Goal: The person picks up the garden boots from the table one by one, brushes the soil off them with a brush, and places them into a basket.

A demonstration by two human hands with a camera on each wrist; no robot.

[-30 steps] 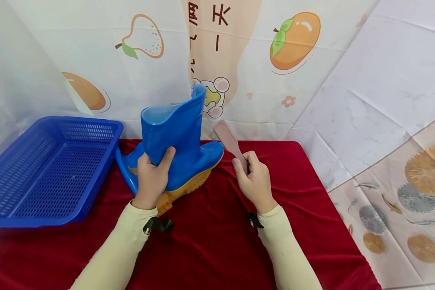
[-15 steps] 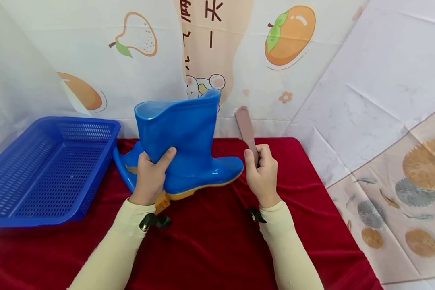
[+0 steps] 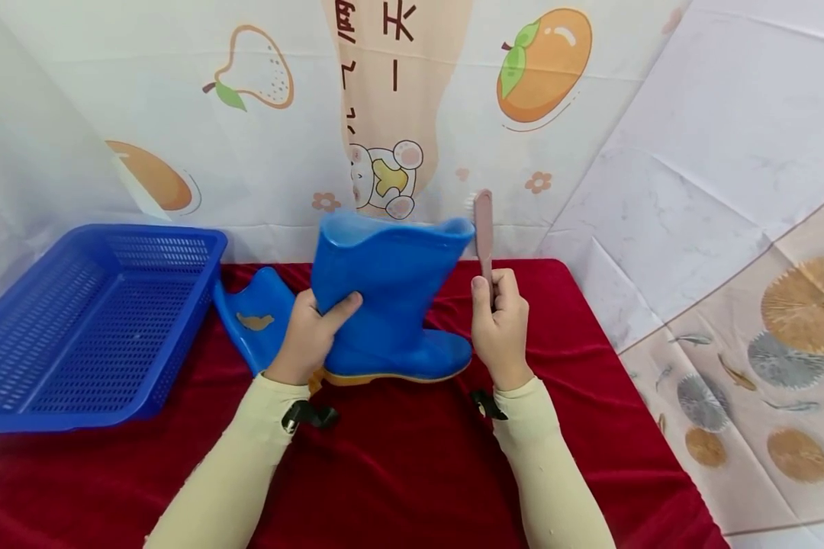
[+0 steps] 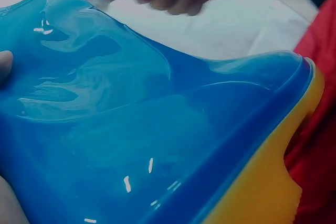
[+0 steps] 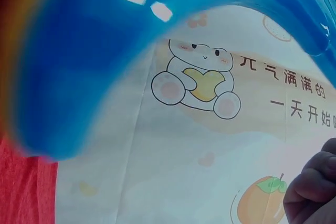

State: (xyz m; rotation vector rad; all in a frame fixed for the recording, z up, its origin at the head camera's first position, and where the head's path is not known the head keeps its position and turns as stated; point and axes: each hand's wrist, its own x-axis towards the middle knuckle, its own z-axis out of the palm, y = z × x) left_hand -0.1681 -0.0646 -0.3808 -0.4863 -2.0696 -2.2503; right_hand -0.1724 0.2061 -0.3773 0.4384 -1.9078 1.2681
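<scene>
My left hand [image 3: 307,335] grips a blue rain boot [image 3: 391,282] by the back of its shaft, thumb across the near side. The boot's toe points right and its yellow sole [image 4: 262,182] faces down. In my right hand [image 3: 501,328] is a pink brush [image 3: 484,236], held upright by its handle with white bristles turned left toward the boot's top edge. In the left wrist view the brush head is right by the boot's rim. A second blue boot [image 3: 275,293] with a brown patch lies behind my left hand, partly hidden.
A blue plastic basket [image 3: 220,252] with perforated walls stands on the left, close beside the second boot. Red cloth [image 3: 412,473] covers the table. A printed white curtain [image 3: 268,168] hangs behind, and a patterned sheet [image 3: 735,381] lies to the right.
The held boot has swung right and turned from showing its tread to sole down, its shaft now leaning right. The brush has moved right and become upright, bristles facing left.
</scene>
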